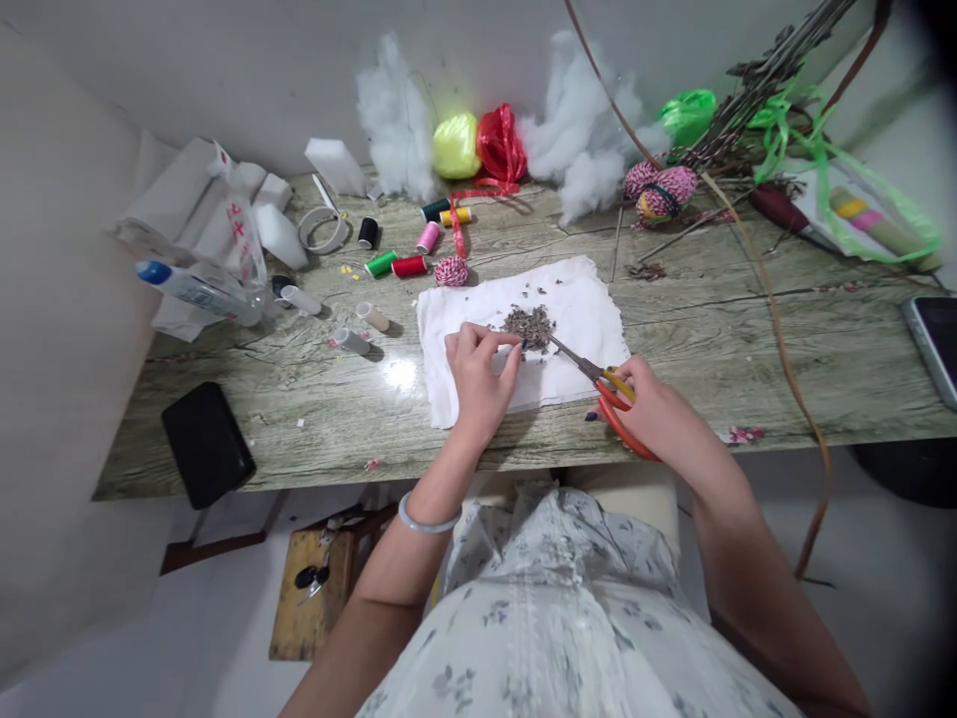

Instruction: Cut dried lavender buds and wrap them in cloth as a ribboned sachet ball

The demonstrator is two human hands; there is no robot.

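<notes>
A small heap of dry, brown plant bits [529, 325] lies on a white cloth [590, 299], with loose crumbs scattered around it. My left hand [482, 374] is over the cloth at the heap's near left side, thumb and forefinger pinched together. Whatever is between those fingertips is too small to make out. In my right hand [650, 404] are scissors [590, 369] with orange and yellow handles. Their blades point up and left, and the tips reach the heap's right edge.
Thread spools [411, 266], a twine ball [451, 271] and a tape roll [324, 229] stand behind the cloth. White stuffing [579, 120] is against the wall. Dry stems [770, 85] lean at the back right. A black case [207, 444] lies front left, a phone [934, 339] far right.
</notes>
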